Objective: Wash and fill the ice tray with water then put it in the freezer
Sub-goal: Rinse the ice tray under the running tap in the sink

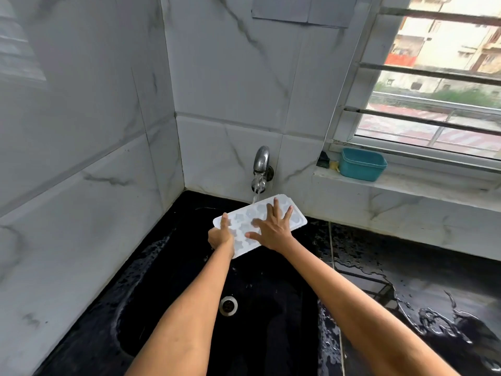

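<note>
Left hand (220,236) grips ice tray (295,221); right hand (272,230) lies splayed on it.

Translucent white plastic ice tray (273,213) with star-shaped cells, glossy black sink (168,280), grey-veined white marble wall tiles (230,85), teal plastic tub (362,164)

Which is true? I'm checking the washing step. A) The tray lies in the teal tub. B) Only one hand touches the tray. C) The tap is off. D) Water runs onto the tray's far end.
D: the tap streams onto the far end of the ice tray, held over the sink by both hands.
</note>
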